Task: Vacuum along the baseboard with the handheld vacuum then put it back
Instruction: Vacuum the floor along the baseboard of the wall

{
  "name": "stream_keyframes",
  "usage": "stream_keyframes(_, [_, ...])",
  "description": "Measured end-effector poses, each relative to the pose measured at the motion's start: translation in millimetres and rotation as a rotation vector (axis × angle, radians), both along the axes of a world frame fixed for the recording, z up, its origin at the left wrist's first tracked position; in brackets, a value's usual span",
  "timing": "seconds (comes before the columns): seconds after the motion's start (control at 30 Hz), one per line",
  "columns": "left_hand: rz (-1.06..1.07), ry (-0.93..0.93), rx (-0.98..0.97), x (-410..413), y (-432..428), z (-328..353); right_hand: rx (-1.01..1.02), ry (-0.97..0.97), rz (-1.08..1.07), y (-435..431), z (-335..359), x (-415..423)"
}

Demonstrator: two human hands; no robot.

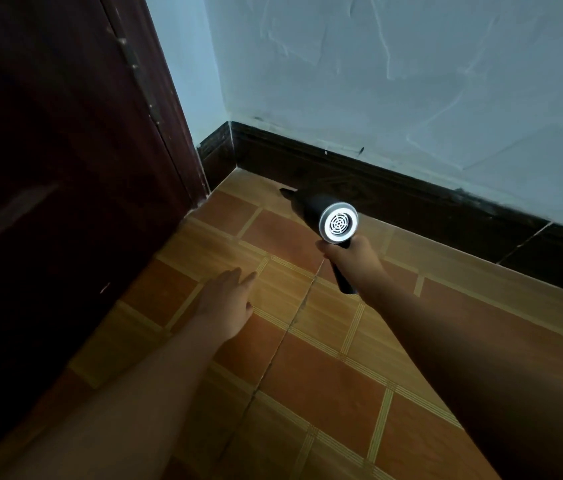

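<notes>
A black handheld vacuum point(321, 211) with a round silver vented rear cap points away from me toward the room corner. Its nozzle tip sits low over the floor, close to the dark baseboard point(411, 199). My right hand point(352, 252) grips the vacuum's black handle, whose end sticks out below my fist. My left hand point(230, 299) hovers over the floor to the left with fingers straight and holds nothing.
A dark red-brown door point(58, 161) stands at the left, reaching the corner. A pale blue rough wall point(394, 81) rises above the baseboard. Orange and tan floor tiles point(325, 375) with a long crack spread below my arms.
</notes>
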State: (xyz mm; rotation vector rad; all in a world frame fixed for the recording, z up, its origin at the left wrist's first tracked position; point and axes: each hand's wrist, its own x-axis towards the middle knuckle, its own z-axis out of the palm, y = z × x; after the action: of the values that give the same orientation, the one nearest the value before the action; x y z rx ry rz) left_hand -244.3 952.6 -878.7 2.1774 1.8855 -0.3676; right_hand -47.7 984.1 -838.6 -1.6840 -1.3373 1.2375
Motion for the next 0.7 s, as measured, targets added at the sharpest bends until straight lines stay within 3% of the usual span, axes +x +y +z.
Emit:
stream_keyframes(0.1, [0.007, 0.032, -0.026, -6.1, 1.5, -7.4, 0.073, -0.138, 0.099, 5.1, -10.8, -9.1])
stream_keyframes(0.33, [-0.091, 0.181, -0.089, -18.4, 7.4, -23.0, 0.325, -0.666, 0.329, 24.3, -29.1, -27.3])
stream_keyframes(0.7, [-0.113, 0.177, -0.085, -16.1, 13.7, -19.7, 0.394, -0.869, 0.374, 51.9, -43.5, -42.3])
